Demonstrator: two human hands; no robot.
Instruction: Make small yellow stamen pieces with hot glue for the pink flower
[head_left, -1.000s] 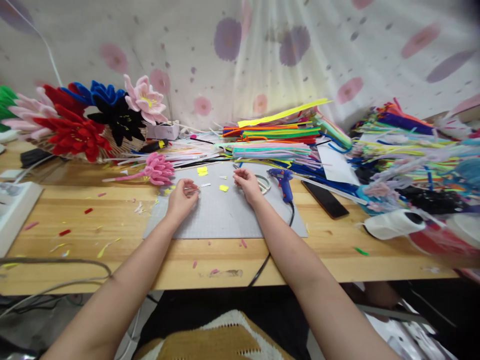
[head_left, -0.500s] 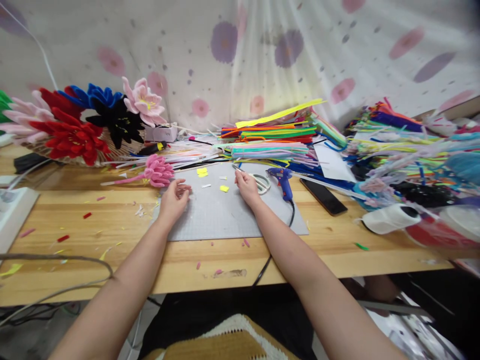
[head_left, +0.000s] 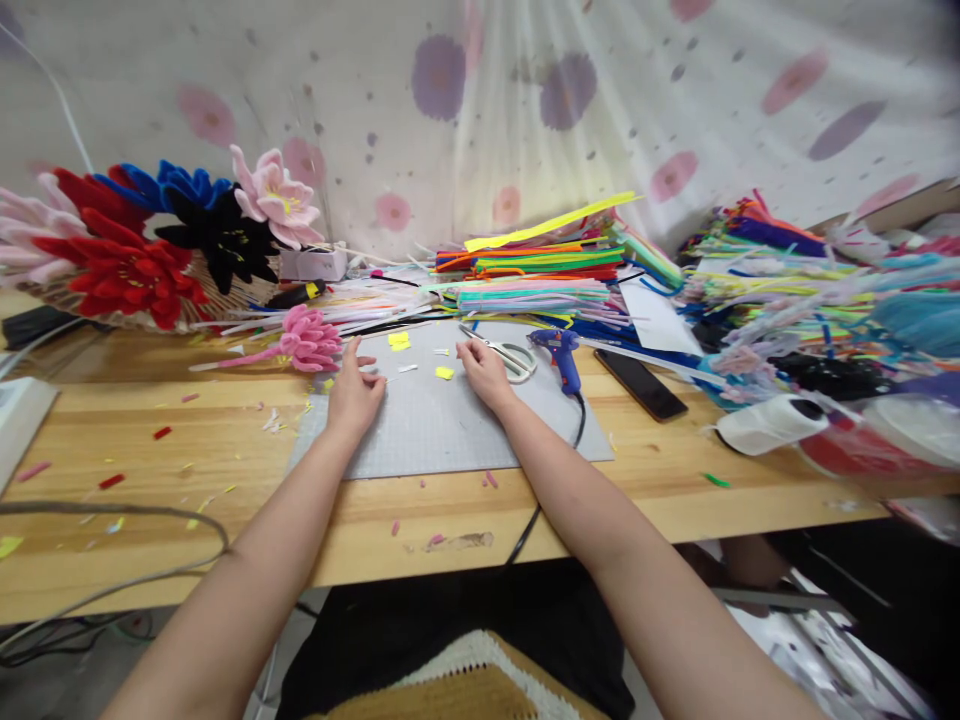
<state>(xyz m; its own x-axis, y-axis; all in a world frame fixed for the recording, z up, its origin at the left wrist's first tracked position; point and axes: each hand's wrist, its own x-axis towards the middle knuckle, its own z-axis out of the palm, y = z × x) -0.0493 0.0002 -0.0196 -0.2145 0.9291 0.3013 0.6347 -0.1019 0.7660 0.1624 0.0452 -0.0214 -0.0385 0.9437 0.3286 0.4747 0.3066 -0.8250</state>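
Note:
My left hand (head_left: 355, 395) is over the left side of a grey cutting mat (head_left: 420, 440), its thumb and a finger drawn together near a faint pale strand. What they pinch is too fine to name. Beside it lies a pink fuzzy flower (head_left: 309, 340) with a pink stem. My right hand (head_left: 484, 373) hovers above the mat with curled fingers pressed together, their contents hidden. Scissors (head_left: 517, 362) lie just behind it, partly covered. Between my hands are yellow pieces (head_left: 444, 373) and a small white piece (head_left: 407, 368).
A blue glue gun (head_left: 559, 358) rests on the mat's right side, its cord running to the table edge. Right of it lies a phone (head_left: 641, 385). Colourful pipe cleaners (head_left: 536, 265) are piled behind, and fuzzy flowers (head_left: 139, 265) fill a basket at left. Scraps dot the wooden table (head_left: 247, 440).
My left hand's thumb and finger have come closer together. My right hand keeps its curled pose near the scissors. The whole view has shifted slightly.

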